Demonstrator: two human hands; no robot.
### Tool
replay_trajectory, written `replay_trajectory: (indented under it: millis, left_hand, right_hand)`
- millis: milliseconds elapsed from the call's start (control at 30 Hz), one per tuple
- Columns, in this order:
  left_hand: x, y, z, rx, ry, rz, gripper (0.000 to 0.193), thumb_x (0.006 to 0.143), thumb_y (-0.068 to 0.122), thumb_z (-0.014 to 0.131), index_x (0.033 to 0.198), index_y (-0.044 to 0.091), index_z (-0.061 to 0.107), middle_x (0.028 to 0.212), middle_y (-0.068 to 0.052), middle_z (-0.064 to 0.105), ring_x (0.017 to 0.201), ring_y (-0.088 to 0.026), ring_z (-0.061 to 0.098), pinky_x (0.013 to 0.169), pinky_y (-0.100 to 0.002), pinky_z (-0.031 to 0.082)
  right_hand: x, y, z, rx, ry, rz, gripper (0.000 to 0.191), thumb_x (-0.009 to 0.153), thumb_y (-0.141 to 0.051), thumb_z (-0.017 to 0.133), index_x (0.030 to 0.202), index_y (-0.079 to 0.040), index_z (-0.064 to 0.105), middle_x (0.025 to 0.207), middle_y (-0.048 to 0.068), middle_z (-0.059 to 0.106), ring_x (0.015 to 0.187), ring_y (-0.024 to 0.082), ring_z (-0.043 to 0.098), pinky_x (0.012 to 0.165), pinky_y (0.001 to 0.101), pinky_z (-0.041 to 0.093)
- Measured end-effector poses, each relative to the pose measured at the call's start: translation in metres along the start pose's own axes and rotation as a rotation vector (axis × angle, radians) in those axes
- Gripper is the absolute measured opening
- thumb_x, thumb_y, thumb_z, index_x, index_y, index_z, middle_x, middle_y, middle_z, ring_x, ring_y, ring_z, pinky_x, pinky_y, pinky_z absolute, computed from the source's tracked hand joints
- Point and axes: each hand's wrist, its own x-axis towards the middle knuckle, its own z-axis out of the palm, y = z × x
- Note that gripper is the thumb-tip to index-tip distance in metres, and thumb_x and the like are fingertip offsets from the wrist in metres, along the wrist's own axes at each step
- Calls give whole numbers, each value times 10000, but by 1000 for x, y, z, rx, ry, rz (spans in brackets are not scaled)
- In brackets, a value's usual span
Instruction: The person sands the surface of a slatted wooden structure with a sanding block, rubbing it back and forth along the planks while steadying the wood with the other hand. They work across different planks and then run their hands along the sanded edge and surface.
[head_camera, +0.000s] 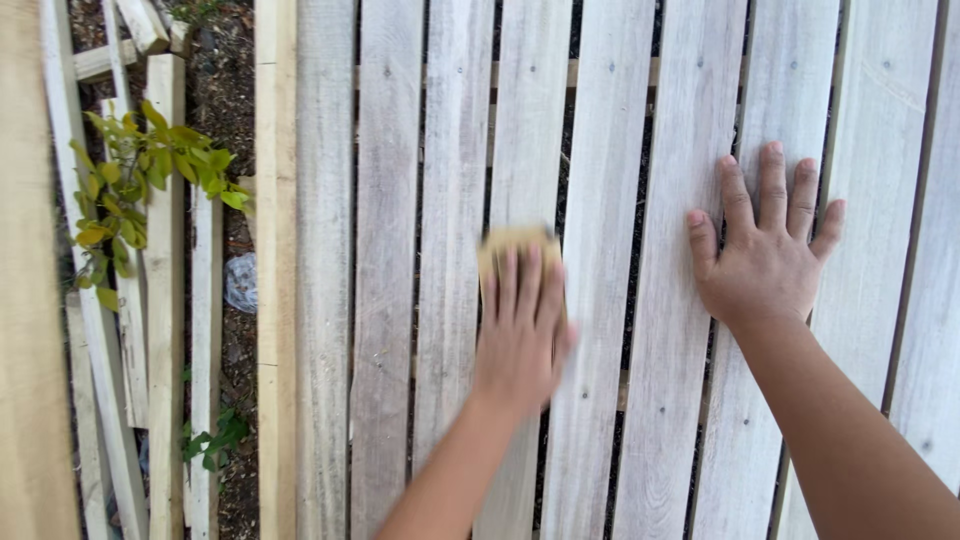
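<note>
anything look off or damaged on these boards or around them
Nothing damaged on the slatted panel. The left hand presses a tan sanding pad; the right hand lies flat. Loose slats lie askew at left.

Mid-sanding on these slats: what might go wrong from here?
The left hand presses a tan sanding pad on a rough slat; fingers overhanging its edge may catch splinters. The pad could slip into the gap between slats. The right hand lies flat on bare wood near nail heads.
</note>
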Motion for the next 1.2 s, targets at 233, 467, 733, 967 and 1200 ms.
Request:
replay_trajectory:
  millis: [233,467,733,967,1200]
  left_hand:
    - [-59,9,8,12,41,3,664,1083,511,191,1657,196,82,1701,-217,50,1578,-365,-5,1260,-528,39]
    - [153,-40,-28,-46,-6,-122,683,1031,631,171,1624,311,64,1696,-196,-39,1558,-394,-42,1253,-526,12]
    - [145,-47,-39,12,5,-101,618,1087,516,184,1641,303,10,1703,-126,-99,1554,-396,-89,1268,-556,-15]
    - [-62,-16,-4,-177,-33,46,678,1088,441,227,1647,116,23,1719,-171,7,1560,-441,10,1252,-551,39]
    - [77,-47,-9,-75,226,-42,660,1083,470,261,1643,190,51,1718,-144,35,1586,-411,43,1305,-531,48]
  right_hand:
    - [16,-36,14,23,-9,122,803,1005,-689,187,1631,-187,210,1731,137,45,1566,369,-89,1173,668,-128]
    - [16,-48,20,-40,-19,127,834,967,-738,181,1631,-233,193,1716,115,25,1561,356,-118,1165,681,-139]
    - [20,-60,23,-23,0,120,832,958,-738,198,1633,-252,192,1721,100,28,1564,344,-112,1175,684,-127]
    - [30,-66,22,-16,-4,109,814,972,-727,200,1637,-258,191,1726,108,35,1568,351,-103,1178,694,-122]
    - [31,-67,26,-24,-4,106,816,973,-726,209,1635,-250,206,1726,114,40,1571,353,-100,1177,693,-124]
